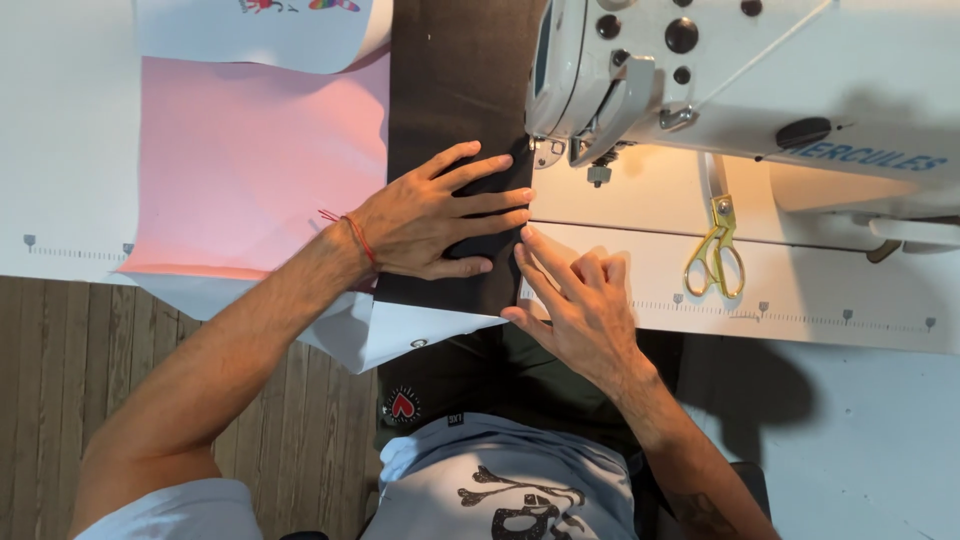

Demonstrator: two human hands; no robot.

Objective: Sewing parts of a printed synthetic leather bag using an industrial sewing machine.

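- Left hand (440,215) lies flat, fingers spread, on a dark brown fabric strip (455,90).
- Right hand (575,300), fingers extended, grasping nothing, touches the strip's edge.
- White sewing machine (700,90) sits beyond the strip's edge.

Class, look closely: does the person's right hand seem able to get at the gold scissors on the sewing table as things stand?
Probably yes: the right hand rests beside the dark cloth, and only bare table shows between it and the scissors.

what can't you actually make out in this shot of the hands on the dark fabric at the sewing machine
- Head view: the needle tip, tucked under the sewing machine head.
- The dark fabric beneath the left hand, which lies flat on it; its far end is cut by the top edge.
- The right hand palm and thumb, turned away; only the fingertips at the fabric edge show.
- The gold scissors blades, partly behind a machine part.
- The ruler marks on the table: too small.
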